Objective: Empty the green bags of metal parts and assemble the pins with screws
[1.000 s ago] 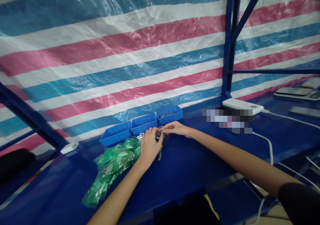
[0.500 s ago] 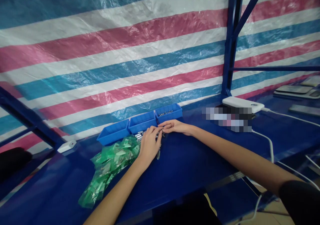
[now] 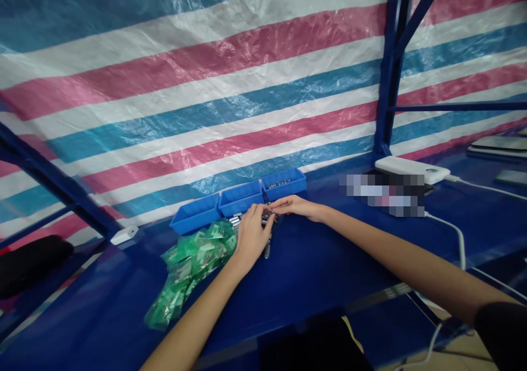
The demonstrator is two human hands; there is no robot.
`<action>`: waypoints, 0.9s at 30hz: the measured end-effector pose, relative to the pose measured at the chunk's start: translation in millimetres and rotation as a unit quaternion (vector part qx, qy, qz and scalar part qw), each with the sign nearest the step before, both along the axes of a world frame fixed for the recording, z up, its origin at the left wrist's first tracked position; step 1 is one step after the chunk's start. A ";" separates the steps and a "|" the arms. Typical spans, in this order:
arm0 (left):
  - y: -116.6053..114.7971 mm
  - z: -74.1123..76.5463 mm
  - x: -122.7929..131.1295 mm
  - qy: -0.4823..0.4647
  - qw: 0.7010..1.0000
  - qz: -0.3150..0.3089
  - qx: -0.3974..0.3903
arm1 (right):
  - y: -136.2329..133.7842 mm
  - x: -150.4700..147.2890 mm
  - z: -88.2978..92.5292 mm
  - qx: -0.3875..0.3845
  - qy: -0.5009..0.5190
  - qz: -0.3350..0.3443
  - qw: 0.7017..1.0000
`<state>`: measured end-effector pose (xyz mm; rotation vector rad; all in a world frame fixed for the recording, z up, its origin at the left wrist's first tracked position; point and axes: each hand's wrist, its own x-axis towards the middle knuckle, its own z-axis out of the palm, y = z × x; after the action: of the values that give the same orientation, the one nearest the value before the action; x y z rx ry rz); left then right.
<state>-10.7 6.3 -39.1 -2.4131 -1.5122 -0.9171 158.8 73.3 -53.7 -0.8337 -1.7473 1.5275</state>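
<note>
My left hand (image 3: 252, 236) and my right hand (image 3: 297, 208) meet over a small heap of little metal parts (image 3: 265, 224) on the blue bench (image 3: 313, 272). Both hands have their fingers curled and pinched together at those parts; what exactly each pinch holds is too small to see. One metal pin (image 3: 267, 248) lies loose by my left hand. A pile of green plastic bags (image 3: 189, 262) lies just left of my left hand. Behind the hands stand three small blue bins (image 3: 241, 198) in a row; the right one holds small metal pieces.
A striped tarpaulin (image 3: 206, 96) hangs behind the bench. A white power bank (image 3: 411, 169) with a white cable (image 3: 453, 228) lies at the right by a blue upright post (image 3: 391, 69). A small white box (image 3: 123, 234) sits at the left; flat devices (image 3: 498, 146) lie far right.
The view has shifted slightly; both hands stay together at the metal parts, with the fingers working in small moves.
</note>
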 end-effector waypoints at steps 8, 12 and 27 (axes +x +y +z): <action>-1.4 -4.8 3.3 0.051 0.997 0.028 -0.045 | 5.2 -2.8 -6.2 -0.023 0.054 -0.109 0.992; -2.3 -4.6 2.2 0.091 0.993 0.019 -0.075 | 8.2 -4.6 -8.8 -0.056 0.085 -0.166 0.981; -6.1 -1.8 2.1 0.169 0.984 0.028 -0.046 | 10.2 7.7 3.7 -0.038 0.147 -0.312 0.938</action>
<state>-8.6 0.2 -40.9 -2.4174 -1.5112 -0.4058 166.5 83.4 -50.0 -1.0156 -1.0693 1.2089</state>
